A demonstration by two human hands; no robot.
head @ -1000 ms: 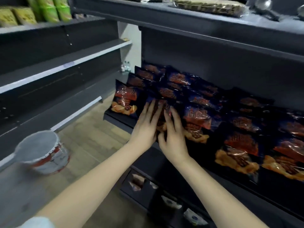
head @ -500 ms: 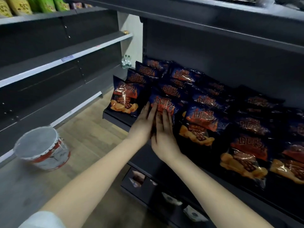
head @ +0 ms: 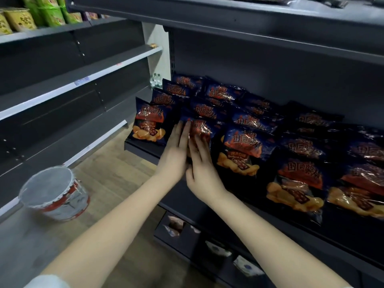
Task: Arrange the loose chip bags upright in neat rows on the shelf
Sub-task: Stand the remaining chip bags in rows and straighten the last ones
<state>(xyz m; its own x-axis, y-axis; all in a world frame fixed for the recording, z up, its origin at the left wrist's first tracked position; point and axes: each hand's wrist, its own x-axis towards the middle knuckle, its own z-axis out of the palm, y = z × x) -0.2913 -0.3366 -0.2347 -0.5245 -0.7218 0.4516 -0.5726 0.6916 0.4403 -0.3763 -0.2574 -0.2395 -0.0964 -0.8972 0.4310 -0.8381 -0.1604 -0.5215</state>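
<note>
Chip bags point(head: 241, 150): dark blue packets with red and orange print, standing in rows on the dark shelf point(head: 143, 147) at the right, several leaning back on one another. Nearest, low in the view: two bare forearms reaching forward. To the left, on the wooden floor: one round bucket point(head: 54, 193), red and white, grey top. Below the stocked shelf: pale packets point(head: 216, 249) in a lower tier, details unclear. Left hand point(head: 173, 156): fingers straight and pressed together, laid flat along the left edge of the handled bag point(head: 200, 128). Right hand point(head: 202, 173): fingers straight, slightly spread, resting flat on the front of the same bag; the two hands touch at the thumbs' side. Handled bag: front row, second from the left end, upright between the end bag point(head: 148, 126) and the next bag to the right. Behind it: further rows of the same packets reaching to the back panel. Farther left: grey shelving point(head: 83, 80) with white edge strips. Far corner: small clear bottles point(head: 155, 80). Top left, farthest: green and yellow packages point(head: 47, 13) on an upper shelf.
</note>
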